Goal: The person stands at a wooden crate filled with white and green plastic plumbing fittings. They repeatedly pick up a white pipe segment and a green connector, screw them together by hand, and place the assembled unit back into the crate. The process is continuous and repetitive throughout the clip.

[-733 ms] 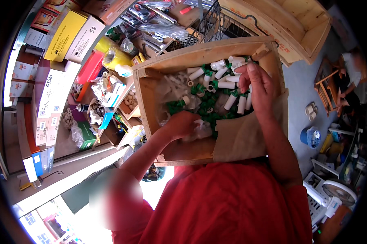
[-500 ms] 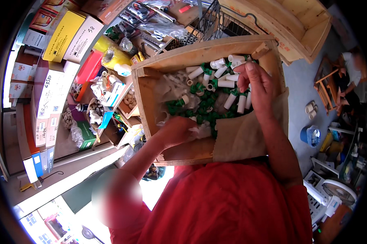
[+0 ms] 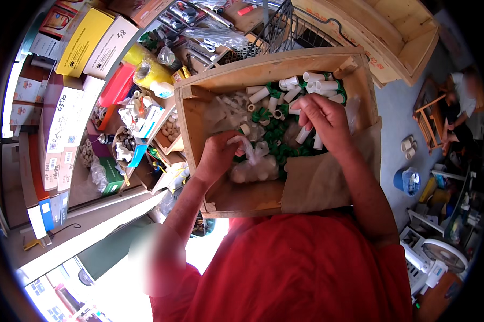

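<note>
A wooden box [image 3: 271,63] in front of me holds white plastic pipe pieces [image 3: 260,95] and green plastic fittings [image 3: 276,127]. My left hand [image 3: 218,154], at the box's left side, pinches the gathered neck of a translucent plastic bag [image 3: 256,168]. The bag bulges with pale contents I cannot make out and rests near the front wall. Over the pipe pieces on the right, my right hand [image 3: 327,124] has its fingers curled together. A white piece touches or lies behind its fingertips; whether it is held is hidden.
A brown cloth-like sheet [image 3: 316,183] covers the box's front right corner. Cartons [image 3: 65,121] and small bins line the left. Beyond the box stand a wire basket [image 3: 311,33] and another wooden box [image 3: 368,35]. A person sits at far right, near slippers and a blue bucket [image 3: 407,181].
My left hand has moved up and left, drawing the bag's neck with it, so the bag now shows clearly. My right hand has shifted slightly down and left, its fingers curling closer together.
</note>
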Motion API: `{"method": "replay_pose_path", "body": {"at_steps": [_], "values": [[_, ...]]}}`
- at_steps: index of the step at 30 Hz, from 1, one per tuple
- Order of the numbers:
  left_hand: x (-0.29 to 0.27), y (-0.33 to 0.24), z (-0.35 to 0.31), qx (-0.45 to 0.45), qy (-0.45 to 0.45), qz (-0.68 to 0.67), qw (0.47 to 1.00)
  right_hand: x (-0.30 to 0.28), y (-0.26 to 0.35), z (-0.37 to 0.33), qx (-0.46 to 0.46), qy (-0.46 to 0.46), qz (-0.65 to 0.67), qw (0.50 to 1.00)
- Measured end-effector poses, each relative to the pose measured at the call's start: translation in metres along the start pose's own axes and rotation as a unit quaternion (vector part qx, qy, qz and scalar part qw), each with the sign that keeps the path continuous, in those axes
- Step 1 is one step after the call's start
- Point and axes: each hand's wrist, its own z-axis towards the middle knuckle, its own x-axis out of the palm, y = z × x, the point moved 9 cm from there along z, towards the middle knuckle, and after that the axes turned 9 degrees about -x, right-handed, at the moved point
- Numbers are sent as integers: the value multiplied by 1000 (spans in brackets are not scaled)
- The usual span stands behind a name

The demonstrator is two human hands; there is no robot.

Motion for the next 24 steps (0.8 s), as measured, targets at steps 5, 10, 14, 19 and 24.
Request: {"method": "replay_pose_path", "body": {"at_steps": [5,10,14,19,24], "values": [[-4,5,5,-19,-24,-31,999,15,-13,-5,26,84,-86,992],[-12,21,8,-71,-42,-80,993,17,-12,-5,24,92,-123,988],[-15,24,8,-70,-71,-119,988,15,-13,-4,25,91,-134,987],[5,16,1,-143,59,-204,967,11,-11,-2,18,72,-119,990],[31,9,-20,-74,184,39,979,6,-5,0,9,53,-119,991]]}}
